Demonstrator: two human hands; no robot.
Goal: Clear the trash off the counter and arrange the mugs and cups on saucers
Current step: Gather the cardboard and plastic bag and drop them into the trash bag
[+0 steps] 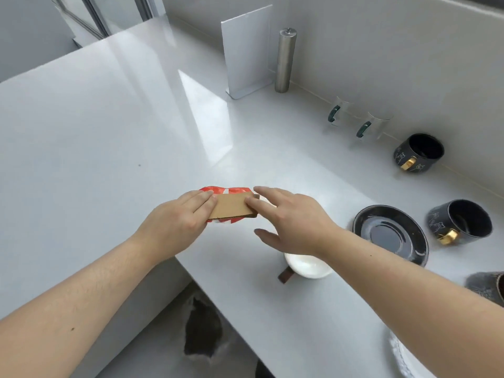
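Observation:
My left hand [177, 222] grips a flat brown cardboard piece [233, 205] together with a crumpled red and white wrapper [237, 190] above the white counter [109, 137]. My right hand [294, 222] is spread open at the cardboard's right end, fingertips touching it. A white cup [308, 266] with a brown handle sits just under my right wrist. To the right lie a black saucer [390, 233] and a dark mug with a gold handle [461, 222]. Another dark mug [417, 152] stands further back. Two clear glass mugs with green handles [338, 111] [373, 126] line the wall.
A white upright board [246, 50] and a steel cylinder [285, 60] stand at the back wall. A white plate rim [403, 358] and a grey mug's edge [488, 287] show at the lower right. A cat [201, 331] sits on the floor below the counter edge.

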